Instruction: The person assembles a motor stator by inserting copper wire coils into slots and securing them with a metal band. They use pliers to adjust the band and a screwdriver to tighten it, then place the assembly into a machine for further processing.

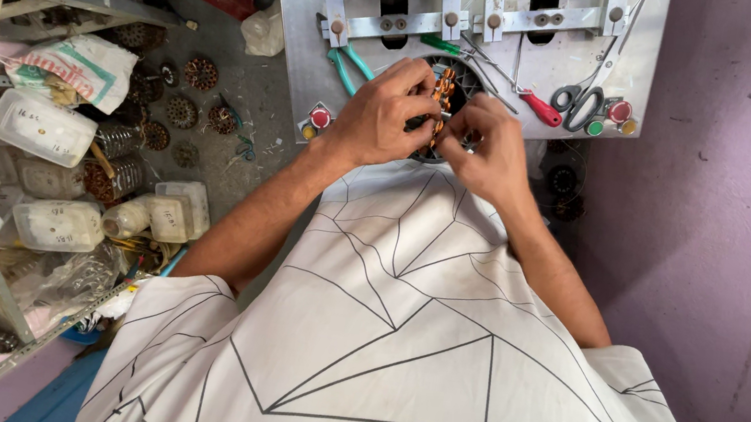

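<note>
Against the purple wall, a metal workbench (pixel 324 11) carries a dark stator (pixel 443 104) with copper windings, below the scissors (pixel 584 98); left hand (pixel 383 115) and right hand (pixel 490 149) pinch its coils, apparently mid-winding, calling for careful tucking.

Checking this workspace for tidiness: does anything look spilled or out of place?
Yes. Round dark wound cores lie scattered on the grey floor left of the metal worktable. Both hands, left and right, hold a copper-wound ring.

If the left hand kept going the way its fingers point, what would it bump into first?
Probably the right hand: the left hand points across the copper coil toward it. Depth is hard to judge.
</note>
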